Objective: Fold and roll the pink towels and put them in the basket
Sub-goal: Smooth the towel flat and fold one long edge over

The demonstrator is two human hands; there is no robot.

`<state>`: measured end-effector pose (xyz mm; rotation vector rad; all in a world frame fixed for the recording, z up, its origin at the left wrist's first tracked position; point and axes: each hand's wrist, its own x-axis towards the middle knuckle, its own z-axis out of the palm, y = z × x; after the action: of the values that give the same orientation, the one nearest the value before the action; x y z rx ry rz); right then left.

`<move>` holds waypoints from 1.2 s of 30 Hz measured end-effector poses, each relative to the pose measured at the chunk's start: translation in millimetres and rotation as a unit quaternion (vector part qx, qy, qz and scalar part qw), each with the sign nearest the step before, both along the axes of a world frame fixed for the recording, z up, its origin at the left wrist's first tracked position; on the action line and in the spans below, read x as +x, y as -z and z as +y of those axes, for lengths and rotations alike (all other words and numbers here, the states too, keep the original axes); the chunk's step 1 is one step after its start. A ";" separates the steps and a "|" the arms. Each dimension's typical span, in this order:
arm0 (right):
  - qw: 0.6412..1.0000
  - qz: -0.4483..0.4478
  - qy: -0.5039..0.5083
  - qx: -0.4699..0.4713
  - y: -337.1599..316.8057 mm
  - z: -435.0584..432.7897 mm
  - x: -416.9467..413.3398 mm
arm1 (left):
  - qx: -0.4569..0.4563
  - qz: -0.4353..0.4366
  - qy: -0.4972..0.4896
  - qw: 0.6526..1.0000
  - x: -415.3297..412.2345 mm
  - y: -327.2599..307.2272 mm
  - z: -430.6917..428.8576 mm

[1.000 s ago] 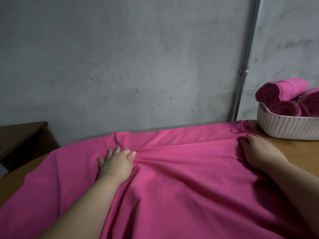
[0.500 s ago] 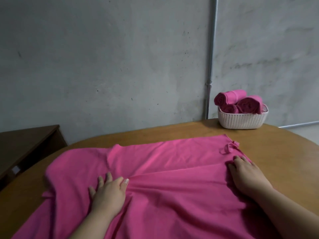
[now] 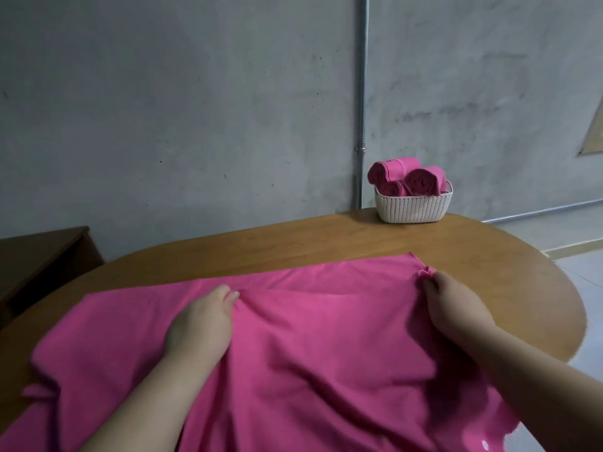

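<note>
Pink towel [image 3: 310,347] spread over the table [image 3: 293,246], lower half of frame, both hands on it.
Left hand [image 3: 199,324]: fingers bunched, pinching a centre fold; half a second ago they lay flat and spread. Right hand [image 3: 453,308]: fingers pinching the right edge. Basket [image 3: 412,207] holding rolled towels [image 3: 421,181], upper right, well apart; pipe [image 3: 360,93] behind.

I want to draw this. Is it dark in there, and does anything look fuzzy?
Head view: dim, even light, no glare; soft shadows in the folds of the pink towel; left hand and right hand slightly blurred; basket sharper.
</note>
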<state>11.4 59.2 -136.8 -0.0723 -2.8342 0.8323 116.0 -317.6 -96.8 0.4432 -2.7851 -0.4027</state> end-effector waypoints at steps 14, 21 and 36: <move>0.991 0.000 -0.030 0.129 22.9 -8.2 -109.9 | -0.009 -0.016 0.012 1.000 -145.2 73.7 -29.8; 0.984 -0.063 0.035 0.161 9.1 -6.9 -142.7 | -0.007 0.018 0.033 0.999 -144.2 75.4 -31.4; 0.980 -0.035 0.114 0.158 30.9 -23.3 -153.8 | 0.031 -0.021 -0.012 0.999 -147.7 60.1 -25.0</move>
<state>-142.3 36.0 -167.8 -0.3783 -2.9112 0.3330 -31.7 -342.6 -156.9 0.5042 -2.8105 -0.4800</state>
